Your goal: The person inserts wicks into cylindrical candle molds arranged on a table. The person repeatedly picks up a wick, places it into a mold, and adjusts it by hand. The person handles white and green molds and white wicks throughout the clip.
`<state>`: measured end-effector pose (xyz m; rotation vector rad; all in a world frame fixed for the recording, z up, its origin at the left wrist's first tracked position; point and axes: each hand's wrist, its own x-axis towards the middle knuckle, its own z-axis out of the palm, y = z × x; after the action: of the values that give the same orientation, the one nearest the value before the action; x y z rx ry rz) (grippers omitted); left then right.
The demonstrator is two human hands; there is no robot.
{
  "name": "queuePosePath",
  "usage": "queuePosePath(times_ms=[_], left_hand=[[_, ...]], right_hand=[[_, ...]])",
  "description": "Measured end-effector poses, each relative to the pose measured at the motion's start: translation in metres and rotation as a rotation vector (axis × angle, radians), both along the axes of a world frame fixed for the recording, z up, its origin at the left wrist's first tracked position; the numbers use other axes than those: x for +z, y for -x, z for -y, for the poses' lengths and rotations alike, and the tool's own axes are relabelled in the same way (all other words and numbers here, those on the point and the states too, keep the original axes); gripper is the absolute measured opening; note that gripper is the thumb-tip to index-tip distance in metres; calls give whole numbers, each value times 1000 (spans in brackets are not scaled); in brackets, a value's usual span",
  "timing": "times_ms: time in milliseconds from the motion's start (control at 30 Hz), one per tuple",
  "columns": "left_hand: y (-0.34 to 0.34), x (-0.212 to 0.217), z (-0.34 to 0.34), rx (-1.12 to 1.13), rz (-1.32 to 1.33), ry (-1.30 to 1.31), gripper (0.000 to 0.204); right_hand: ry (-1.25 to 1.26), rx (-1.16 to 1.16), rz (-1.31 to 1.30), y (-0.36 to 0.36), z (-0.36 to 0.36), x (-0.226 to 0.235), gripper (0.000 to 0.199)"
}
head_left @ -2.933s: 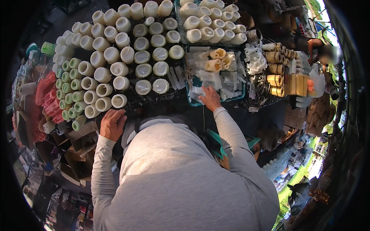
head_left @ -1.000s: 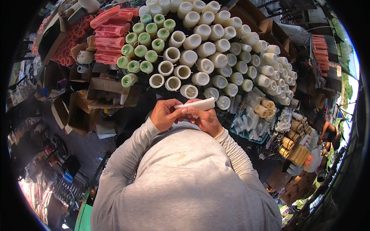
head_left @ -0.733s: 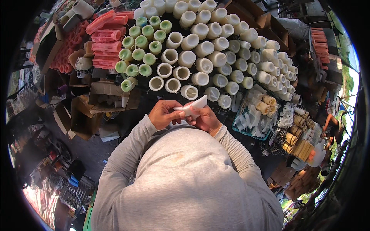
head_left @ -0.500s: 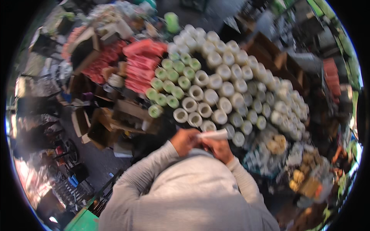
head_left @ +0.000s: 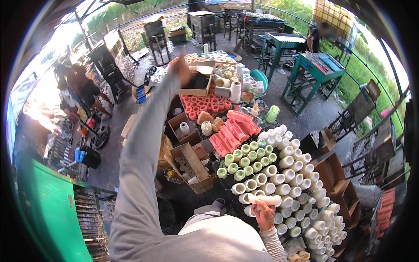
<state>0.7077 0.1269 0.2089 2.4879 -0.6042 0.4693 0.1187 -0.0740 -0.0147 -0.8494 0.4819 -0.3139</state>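
My left arm is stretched far out to the front left. At its end my left hand [head_left: 182, 72] is raised above a cardboard box [head_left: 195, 91], somewhat blurred, its fingers extended and holding nothing. Close to my body on the right, my right hand [head_left: 264, 215] is closed around a white candle [head_left: 266, 200] that lies crosswise in its grip. Just beyond and beneath it stand many short white candles [head_left: 289, 175] with hollow-looking tops, packed in rows. Pale green candles [head_left: 248, 158] stand to their left, and a stack of pink candles [head_left: 233, 133] lies behind those.
Open cardboard boxes [head_left: 190, 168] are at the left. Red hollow candles [head_left: 203, 105] and wound spools [head_left: 235, 92] crowd the far table. Green machines [head_left: 316, 74] stand at the back right. One person [head_left: 80, 83] is far left, another [head_left: 313, 40] far right. A green panel [head_left: 56, 205] borders my left side.
My left hand has left the white candle and swung out to the front left. The candle stays in my right hand. The view has lifted, showing more of the far workshop.
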Motion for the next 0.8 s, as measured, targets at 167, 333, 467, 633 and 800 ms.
queuePosePath(times_ms=[167,333,467,633,800], left_hand=[[-169,111,-27,170,329,-762,63],[7,52,56,-493,225,-323,38],[308,-109,91,-1188,-646,-61,29],[430,-163,83,-1071,-1160,280,19],[423,-165,69,-1025,-1260,173,21]], right_hand=[[39,-42,48,-3,-11,16,22],[-38,-175,81,10,-9,35,14],[99,-184,53,23,-7,48,11],[320,-174,-171,24,-9,63,13],[443,-51,-277,17,-15,67,17]])
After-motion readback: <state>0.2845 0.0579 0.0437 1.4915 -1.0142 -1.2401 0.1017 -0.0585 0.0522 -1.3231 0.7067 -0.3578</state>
